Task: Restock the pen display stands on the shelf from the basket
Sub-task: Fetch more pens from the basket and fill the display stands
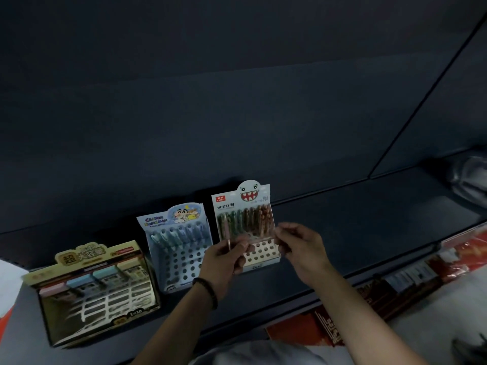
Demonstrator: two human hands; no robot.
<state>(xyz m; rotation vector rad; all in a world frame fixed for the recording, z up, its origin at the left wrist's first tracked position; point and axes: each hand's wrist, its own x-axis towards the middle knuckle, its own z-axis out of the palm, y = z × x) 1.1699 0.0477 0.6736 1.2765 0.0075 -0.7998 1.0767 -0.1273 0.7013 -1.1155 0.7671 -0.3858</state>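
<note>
Pen [228, 241]: left hand [224, 262] is pinching it, axis upright.
Monster-face stand [250, 196]: sitting just beyond both hands, empty holes [263, 252] lying between them.
Right hand [300, 248]: curling at stand's right edge; grasp unclear.

Both forearms raised and converging. Left grip [224, 262], wrist banded, pinches a pen [228, 242]; right grip [300, 248] curled, contents unclear.
</note>
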